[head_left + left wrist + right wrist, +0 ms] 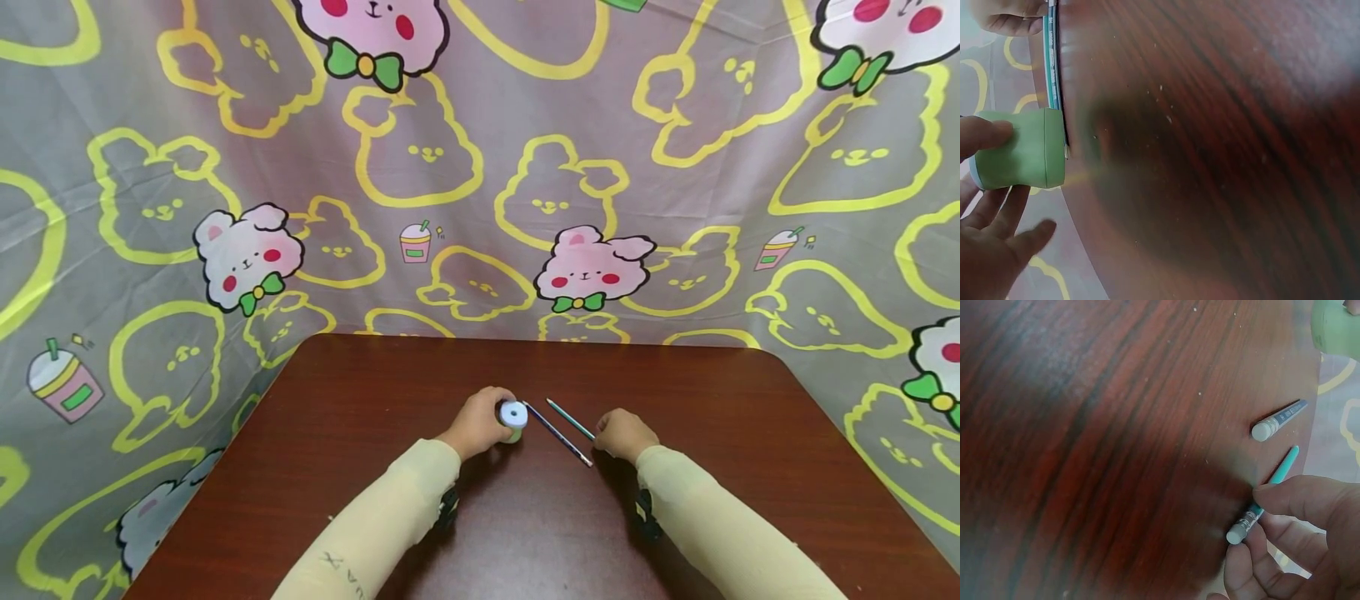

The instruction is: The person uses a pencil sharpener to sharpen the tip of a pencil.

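Observation:
My left hand (478, 423) grips a small green pencil sharpener (1025, 150) with a pale blue top that has a dark round hole in it. The thumb lies on one side of its body and fingers on the other. With my right hand (624, 433) I pinch a teal pencil (1282, 467) near its white eraser end, between thumb and fingers. Its tip points away toward the back of the table. Between the hands lies a dark blue pencil (558, 435) with a white eraser, its far end close beside the sharpener.
The brown wood-grain table (525, 525) spreads out under both hands, with a few pale specks on it. A grey curtain (480, 225) with yellow outlines and cartoon animals hangs behind the table and along its sides.

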A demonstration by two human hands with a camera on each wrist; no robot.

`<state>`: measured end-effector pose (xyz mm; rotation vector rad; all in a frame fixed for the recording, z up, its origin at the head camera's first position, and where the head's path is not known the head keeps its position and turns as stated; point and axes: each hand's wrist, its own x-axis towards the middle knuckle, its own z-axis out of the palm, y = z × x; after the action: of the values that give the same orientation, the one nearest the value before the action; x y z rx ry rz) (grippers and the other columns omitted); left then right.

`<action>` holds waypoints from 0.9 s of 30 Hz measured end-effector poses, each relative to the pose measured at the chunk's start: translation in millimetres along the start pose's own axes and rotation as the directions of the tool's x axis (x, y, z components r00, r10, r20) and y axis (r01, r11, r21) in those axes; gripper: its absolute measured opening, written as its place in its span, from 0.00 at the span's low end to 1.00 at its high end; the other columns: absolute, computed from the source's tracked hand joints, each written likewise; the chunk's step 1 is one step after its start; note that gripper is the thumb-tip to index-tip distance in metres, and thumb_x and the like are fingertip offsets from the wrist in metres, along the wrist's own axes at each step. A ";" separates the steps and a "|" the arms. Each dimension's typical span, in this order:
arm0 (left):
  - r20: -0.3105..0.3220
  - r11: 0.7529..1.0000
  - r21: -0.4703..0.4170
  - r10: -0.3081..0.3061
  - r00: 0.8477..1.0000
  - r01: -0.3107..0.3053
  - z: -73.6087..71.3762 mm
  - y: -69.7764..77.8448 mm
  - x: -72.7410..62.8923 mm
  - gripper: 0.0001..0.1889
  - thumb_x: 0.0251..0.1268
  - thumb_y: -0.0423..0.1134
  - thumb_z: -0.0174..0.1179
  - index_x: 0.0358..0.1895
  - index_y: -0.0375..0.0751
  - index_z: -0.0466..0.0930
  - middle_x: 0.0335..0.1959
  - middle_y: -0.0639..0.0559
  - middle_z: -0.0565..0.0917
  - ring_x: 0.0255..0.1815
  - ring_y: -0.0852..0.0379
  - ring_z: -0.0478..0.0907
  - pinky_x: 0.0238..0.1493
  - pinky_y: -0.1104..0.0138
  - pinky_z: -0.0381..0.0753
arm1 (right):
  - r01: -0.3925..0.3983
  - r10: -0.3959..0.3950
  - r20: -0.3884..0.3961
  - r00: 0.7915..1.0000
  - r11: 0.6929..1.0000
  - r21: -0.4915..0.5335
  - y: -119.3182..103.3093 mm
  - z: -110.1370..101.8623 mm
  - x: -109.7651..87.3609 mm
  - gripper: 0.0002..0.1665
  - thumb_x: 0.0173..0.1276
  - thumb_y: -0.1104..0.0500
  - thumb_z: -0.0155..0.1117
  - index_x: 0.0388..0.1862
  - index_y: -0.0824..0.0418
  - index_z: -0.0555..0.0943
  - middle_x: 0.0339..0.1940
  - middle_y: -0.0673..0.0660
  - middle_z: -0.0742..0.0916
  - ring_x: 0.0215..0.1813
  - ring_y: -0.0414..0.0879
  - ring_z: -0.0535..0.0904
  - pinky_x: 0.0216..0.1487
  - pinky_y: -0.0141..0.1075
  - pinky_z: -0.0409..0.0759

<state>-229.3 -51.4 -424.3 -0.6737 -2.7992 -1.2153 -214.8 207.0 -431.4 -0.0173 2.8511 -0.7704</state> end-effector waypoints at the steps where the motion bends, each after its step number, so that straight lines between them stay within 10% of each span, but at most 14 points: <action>1: 0.008 1.000 0.007 -0.001 1.000 0.001 -0.5 0.3 -0.2 0.23 0.43 0.25 0.71 0.48 0.33 0.78 0.43 0.44 0.79 0.44 0.51 0.75 0.49 0.59 0.75 | 0.003 -0.003 0.002 1.000 1.000 0.002 -0.3 -0.2 -0.1 0.03 0.58 0.62 0.67 0.27 0.61 0.82 0.21 0.51 0.81 0.24 0.44 0.75 0.25 0.37 0.71; 27: 0.065 0.978 0.199 0.058 0.996 -0.070 0.7 1.1 8.1 0.20 0.44 0.29 0.73 0.44 0.37 0.80 0.41 0.48 0.83 0.43 0.53 0.77 0.49 0.62 0.76 | 0.015 -0.014 0.019 1.000 0.999 -0.035 -5.8 -5.8 -1.8 0.16 0.56 0.61 0.66 0.44 0.67 0.83 0.22 0.52 0.83 0.25 0.44 0.78 0.27 0.39 0.74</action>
<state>-236.1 -47.3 -422.5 -0.7895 -2.8699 -0.9004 -214.2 205.1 -423.2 -0.0499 2.8491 -0.7187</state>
